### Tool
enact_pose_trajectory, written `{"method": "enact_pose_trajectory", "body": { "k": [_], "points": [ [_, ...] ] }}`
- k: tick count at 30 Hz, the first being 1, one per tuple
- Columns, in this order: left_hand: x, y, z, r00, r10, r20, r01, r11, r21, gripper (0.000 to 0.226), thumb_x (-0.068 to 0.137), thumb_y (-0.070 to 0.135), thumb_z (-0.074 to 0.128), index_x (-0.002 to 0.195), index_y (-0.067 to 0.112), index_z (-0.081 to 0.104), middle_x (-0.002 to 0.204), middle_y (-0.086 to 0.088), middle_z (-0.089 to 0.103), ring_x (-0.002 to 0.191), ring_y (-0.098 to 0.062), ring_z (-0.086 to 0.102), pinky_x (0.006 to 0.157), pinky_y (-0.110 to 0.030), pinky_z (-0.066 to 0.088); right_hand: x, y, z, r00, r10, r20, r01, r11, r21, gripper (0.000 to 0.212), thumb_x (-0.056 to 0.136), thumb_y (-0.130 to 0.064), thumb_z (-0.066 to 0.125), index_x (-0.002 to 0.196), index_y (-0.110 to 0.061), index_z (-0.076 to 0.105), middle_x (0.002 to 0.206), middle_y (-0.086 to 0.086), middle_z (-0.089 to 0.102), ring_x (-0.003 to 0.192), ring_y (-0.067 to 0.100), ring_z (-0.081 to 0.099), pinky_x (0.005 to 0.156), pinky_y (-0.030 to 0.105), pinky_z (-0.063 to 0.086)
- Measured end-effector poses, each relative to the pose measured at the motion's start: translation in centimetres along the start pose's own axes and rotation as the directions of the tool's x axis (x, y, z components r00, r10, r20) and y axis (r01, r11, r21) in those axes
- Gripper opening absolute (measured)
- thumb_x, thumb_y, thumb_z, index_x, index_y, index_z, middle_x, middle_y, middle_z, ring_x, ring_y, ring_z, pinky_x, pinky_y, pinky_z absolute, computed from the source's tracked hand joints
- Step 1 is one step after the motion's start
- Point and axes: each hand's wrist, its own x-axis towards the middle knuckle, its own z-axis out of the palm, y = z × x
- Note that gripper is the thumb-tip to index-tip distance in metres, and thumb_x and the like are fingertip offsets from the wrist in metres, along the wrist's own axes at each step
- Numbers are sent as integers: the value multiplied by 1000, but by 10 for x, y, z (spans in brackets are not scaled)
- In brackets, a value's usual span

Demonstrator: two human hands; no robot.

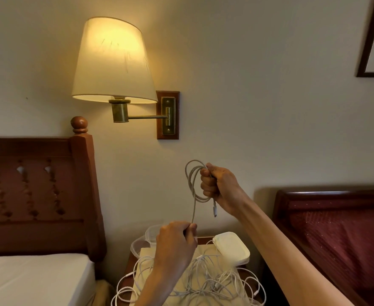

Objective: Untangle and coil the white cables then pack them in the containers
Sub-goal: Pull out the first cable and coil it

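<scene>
My right hand (220, 186) is raised in front of the wall and grips a white cable coil (192, 182) of a few loops, its plug end (215, 210) dangling below the fist. The same cable runs straight down to my left hand (177, 244), which pinches it just above the nightstand. Below lies a tangled pile of white cables (212, 283) spread over the nightstand top. A closed white container (231, 247) sits at the back right, and clear open containers (141, 244) stand at the back left, partly hidden by my left hand.
The small nightstand (203, 240) stands between a bed with a wooden headboard (38, 195) on the left and a dark red upholstered piece (336, 228) on the right. A lit wall lamp (113, 62) hangs above. Cable loops spill over the nightstand's front and side edges.
</scene>
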Motion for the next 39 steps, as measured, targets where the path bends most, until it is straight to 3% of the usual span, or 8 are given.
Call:
{"method": "enact_pose_trajectory", "body": {
  "k": [7,11,13,17,21,26,33,39],
  "points": [
    [-13,-16,5,975,-18,220,37,996,-87,34,99,38,50,72,25,67,57,11,54,52,-4,45,58,-39,42,13,-3,-1,999,-23,-29,24,999,37,42,107,-21,20,71,-16,41,52,-7,26,43,7,19,40,19,22],
    [16,25,-44,715,-177,677,318,944,-89,81,86,68,2,130,23,53,125,-4,59,113,-15,52,101,-38,37,14,-6,-4,999,-32,-4,32,999,37,43,107,-20,19,71,-16,40,53,-6,24,46,8,17,45,23,16],
    [38,40,-67,798,-185,574,262,963,-54,86,87,66,-6,147,18,35,146,-8,45,133,-19,41,112,-38,26,13,-10,-5,999,-20,33,20,1000,11,44,107,-20,19,70,-16,41,54,-6,25,47,9,17,48,25,15],
    [76,61,-78,997,-77,20,79,940,-331,47,100,54,26,95,21,60,102,0,65,94,-14,62,89,-35,49,9,-13,2,992,-23,127,21,1000,15,44,107,-20,19,69,-16,41,55,-5,24,48,9,18,47,25,16],
    [80,72,-65,989,-55,135,129,759,-638,42,100,42,47,99,7,69,90,-9,70,81,-24,67,82,-40,57,2,-15,8,981,-67,182,67,998,9,42,106,-18,22,69,-15,40,57,-2,22,50,11,17,46,24,21],
    [78,59,-61,946,48,319,241,554,-797,39,95,43,54,86,6,63,59,0,39,58,-14,41,70,-34,44,-2,-18,6,989,-29,145,35,999,-33,42,107,-20,24,70,-15,43,55,-4,23,48,11,18,46,23,21],
    [74,58,-50,964,32,264,189,617,-764,42,100,36,46,63,18,44,53,5,29,51,-12,29,51,-25,34,-7,-3,5,994,-82,70,97,966,-239,39,107,-23,29,82,-9,55,59,-1,45,54,15,41,55,26,43],
    [70,48,-44,994,-44,95,99,682,-724,44,100,37,44,60,20,43,50,6,29,48,-11,25,51,-27,27,-19,17,-9,957,-281,-72,159,717,-678,18,98,-20,56,87,-24,69,79,-4,69,77,17,67,75,28,58]
  ]
}}
